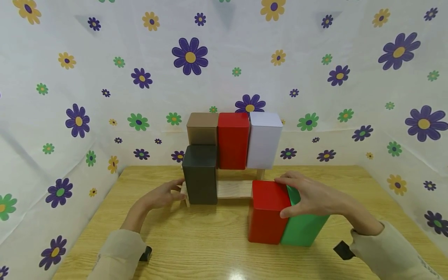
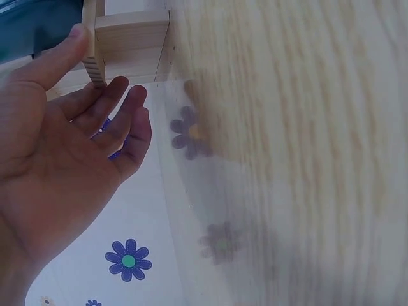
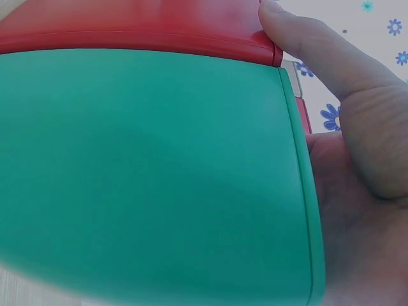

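Mid-shelving, we judge: our right hand wraps curled fingers around the green tin leaning against the red tin on the table, left hand spread open, touching the wooden rack; next comes a clean lift.

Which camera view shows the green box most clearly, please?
The head view: the green box appears tilted on the table beside the red box, under the right hand. The right wrist view shows only its green side; the left wrist view misses it.
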`<control>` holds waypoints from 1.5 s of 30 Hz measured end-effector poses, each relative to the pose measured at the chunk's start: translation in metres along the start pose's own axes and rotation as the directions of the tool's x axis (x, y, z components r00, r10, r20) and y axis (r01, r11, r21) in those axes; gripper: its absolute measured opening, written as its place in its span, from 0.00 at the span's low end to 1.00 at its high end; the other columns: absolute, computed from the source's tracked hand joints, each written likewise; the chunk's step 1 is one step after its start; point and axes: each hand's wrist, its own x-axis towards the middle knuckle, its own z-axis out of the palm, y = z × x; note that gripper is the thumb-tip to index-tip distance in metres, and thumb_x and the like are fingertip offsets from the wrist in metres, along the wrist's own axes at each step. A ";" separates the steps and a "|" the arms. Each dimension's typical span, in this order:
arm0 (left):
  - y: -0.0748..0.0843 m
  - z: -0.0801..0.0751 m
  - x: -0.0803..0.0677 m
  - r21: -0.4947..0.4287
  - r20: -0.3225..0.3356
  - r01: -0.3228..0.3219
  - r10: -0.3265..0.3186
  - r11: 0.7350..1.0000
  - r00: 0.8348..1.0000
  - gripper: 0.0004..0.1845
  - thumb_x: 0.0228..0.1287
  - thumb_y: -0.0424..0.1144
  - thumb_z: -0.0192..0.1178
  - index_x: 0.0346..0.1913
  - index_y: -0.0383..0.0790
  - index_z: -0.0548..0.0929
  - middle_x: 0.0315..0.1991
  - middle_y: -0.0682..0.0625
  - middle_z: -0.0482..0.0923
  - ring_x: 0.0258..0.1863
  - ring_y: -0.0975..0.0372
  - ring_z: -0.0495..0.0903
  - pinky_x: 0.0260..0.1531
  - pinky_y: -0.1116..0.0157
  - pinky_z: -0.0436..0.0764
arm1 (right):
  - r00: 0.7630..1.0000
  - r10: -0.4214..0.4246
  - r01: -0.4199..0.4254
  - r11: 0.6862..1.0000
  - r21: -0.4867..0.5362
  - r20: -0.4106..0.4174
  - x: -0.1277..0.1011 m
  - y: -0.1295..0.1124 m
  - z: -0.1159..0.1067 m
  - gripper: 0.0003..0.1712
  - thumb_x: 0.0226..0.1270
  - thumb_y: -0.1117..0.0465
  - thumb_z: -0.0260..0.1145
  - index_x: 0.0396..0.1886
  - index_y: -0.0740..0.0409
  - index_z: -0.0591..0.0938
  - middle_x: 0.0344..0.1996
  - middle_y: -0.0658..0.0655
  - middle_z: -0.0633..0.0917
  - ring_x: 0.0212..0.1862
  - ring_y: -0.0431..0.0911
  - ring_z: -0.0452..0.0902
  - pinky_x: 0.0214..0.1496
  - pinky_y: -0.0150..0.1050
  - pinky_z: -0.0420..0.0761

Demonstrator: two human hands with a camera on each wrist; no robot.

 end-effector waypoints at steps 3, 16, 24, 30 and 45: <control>-0.001 -0.001 0.001 0.002 -0.001 0.000 0.000 1.000 1.000 0.38 0.58 0.56 0.57 0.69 0.53 0.56 0.60 0.45 0.66 0.57 0.53 0.67 0.50 0.51 0.71 | 1.000 -0.002 0.002 1.000 0.005 0.002 0.000 0.001 0.000 0.47 0.46 0.35 0.67 0.63 0.52 0.66 0.57 0.51 0.67 0.55 0.48 0.66 0.51 0.49 0.73; -0.001 -0.001 0.003 -0.002 0.005 -0.059 0.059 0.998 0.998 0.38 0.59 0.54 0.57 0.70 0.51 0.54 0.62 0.47 0.64 0.58 0.53 0.65 0.53 0.51 0.68 | 0.998 -0.001 0.004 0.998 0.064 -0.055 0.002 -0.001 -0.009 0.45 0.51 0.35 0.63 0.65 0.52 0.64 0.63 0.54 0.66 0.62 0.54 0.62 0.55 0.55 0.69; 0.002 -0.001 0.004 0.025 0.005 -0.059 0.059 0.998 0.998 0.38 0.59 0.54 0.57 0.70 0.48 0.54 0.61 0.45 0.65 0.59 0.53 0.65 0.55 0.50 0.66 | 0.991 -0.006 0.020 0.995 0.097 -0.135 0.012 -0.013 -0.020 0.37 0.58 0.41 0.61 0.64 0.52 0.65 0.61 0.56 0.68 0.58 0.56 0.66 0.52 0.56 0.71; -0.002 -0.002 0.006 0.036 0.004 -0.051 0.051 0.998 0.999 0.40 0.57 0.55 0.58 0.70 0.49 0.55 0.61 0.45 0.65 0.59 0.53 0.65 0.56 0.48 0.64 | 0.990 -0.008 0.029 0.988 0.151 -0.139 0.023 -0.021 -0.028 0.35 0.59 0.43 0.61 0.64 0.52 0.66 0.61 0.56 0.69 0.57 0.54 0.67 0.52 0.54 0.71; -0.003 -0.005 0.009 0.036 0.017 -0.054 0.053 0.998 0.998 0.43 0.51 0.58 0.62 0.69 0.52 0.57 0.60 0.48 0.67 0.59 0.52 0.65 0.57 0.46 0.62 | 0.997 0.011 0.012 0.958 0.286 -0.079 0.057 -0.046 -0.037 0.38 0.55 0.42 0.64 0.64 0.49 0.66 0.61 0.52 0.69 0.57 0.52 0.69 0.51 0.49 0.74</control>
